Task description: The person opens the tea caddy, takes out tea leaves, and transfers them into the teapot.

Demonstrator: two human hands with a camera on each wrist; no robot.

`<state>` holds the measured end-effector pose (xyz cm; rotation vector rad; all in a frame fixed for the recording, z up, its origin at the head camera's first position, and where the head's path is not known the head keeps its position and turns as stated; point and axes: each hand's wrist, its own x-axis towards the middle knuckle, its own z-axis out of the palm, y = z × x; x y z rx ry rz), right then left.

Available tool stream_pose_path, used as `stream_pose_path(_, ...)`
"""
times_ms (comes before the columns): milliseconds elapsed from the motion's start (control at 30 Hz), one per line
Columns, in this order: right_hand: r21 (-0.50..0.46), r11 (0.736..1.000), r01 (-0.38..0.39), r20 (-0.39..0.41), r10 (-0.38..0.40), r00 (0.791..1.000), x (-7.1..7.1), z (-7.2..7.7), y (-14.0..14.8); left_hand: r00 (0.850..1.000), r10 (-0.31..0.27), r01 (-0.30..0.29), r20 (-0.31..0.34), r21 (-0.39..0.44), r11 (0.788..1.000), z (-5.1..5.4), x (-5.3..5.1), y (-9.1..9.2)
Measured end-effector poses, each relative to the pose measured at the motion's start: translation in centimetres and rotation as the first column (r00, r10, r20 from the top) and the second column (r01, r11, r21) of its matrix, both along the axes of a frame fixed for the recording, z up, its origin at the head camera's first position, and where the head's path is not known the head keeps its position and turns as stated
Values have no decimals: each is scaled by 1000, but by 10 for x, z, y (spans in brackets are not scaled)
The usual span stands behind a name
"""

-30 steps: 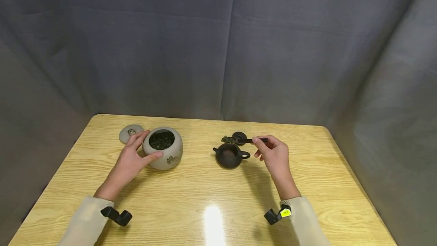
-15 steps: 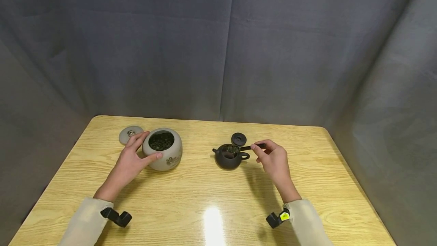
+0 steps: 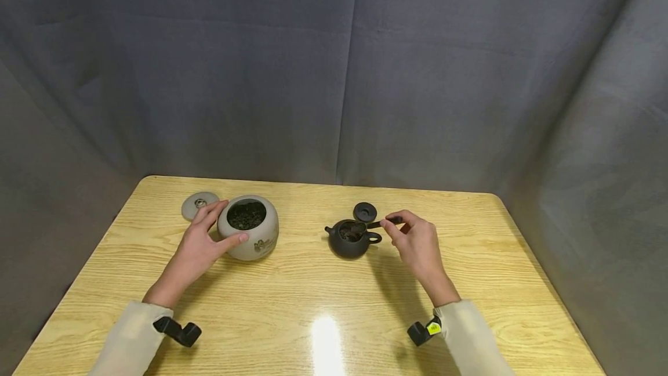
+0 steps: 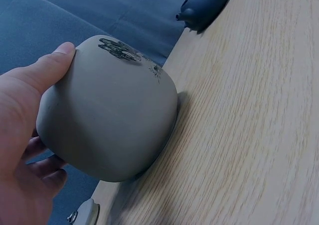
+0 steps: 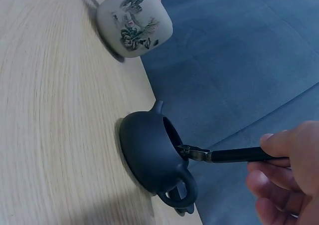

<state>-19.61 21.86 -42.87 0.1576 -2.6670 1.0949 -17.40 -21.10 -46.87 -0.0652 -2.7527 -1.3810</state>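
My left hand (image 3: 197, 248) holds a round grey ceramic jar (image 3: 268, 231), thumb on its near side and fingers around the far left. Dark tea leaves (image 3: 246, 214) show through the jar's open mouth. A small black teapot (image 3: 348, 248) stands lidless to the right, some dark leaves visible inside. Between thumb and fingers, my right hand (image 3: 419, 248) pinches the dark handle of a tea scoop (image 5: 234, 155). The scoop's head tilts down into the teapot's mouth, as the right wrist view shows; its tip is hidden inside.
The grey jar lid (image 3: 192, 208), knob upward, lies behind my left hand. A black teapot lid (image 3: 365, 212) rests just behind the teapot. The wooden table (image 3: 271, 318) ends at a grey curtain (image 3: 250, 103).
My right hand has lowered the scoop from above the teapot into its mouth and tipped it. Leaves once heaped on the scoop are now in the pot. The left hand stays put.
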Motion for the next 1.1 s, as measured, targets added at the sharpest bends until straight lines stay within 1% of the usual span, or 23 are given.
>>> stream_pose_path(200, -16, 1000, -1, -1, 1, 1000, -3, 6, -2, 1000, 11, -11, 3, -17, 1000, 2, 2, 0)
stream_pose_path(333, -53, 998, -17, -16, 17, 1000, -7, 14, -9, 1000, 17, -17, -6, -7, 1000, 2, 4, 0)
stream_pose_path(433, -85, 996, -38, -22, 36, 999, -10, 21, -18, 1000, 17, -17, -17, 2, 1000, 2, 4, 0)
stream_pose_path(633, -107, 989, -100, -53, 95, 994, -13, 39, -47, 1000, 18, -18, -16, 5, 1000, 2, 5, 0)
stream_pose_path(767, -136, 977, -162, -87, 151, 985, -14, 50, -72, 1000, 13, -13, -16, 5, 1000, 0, 5, 0)
stream_pose_path(900, -169, 960, -225, -103, 210, 972, -11, 59, -98, 1000, 6, -6, -13, 9, 1000, 0, 5, 2)
stream_pose_path(1033, -181, 939, -292, -106, 276, 955, -7, 62, -124, 1000, 8, -8, -8, 6, 1000, -1, 5, 4)
stream_pose_path(1100, -172, 929, -329, -118, 312, 943, -7, 62, -135, 1000, 8, -8, -6, 5, 1000, -1, 5, 5)
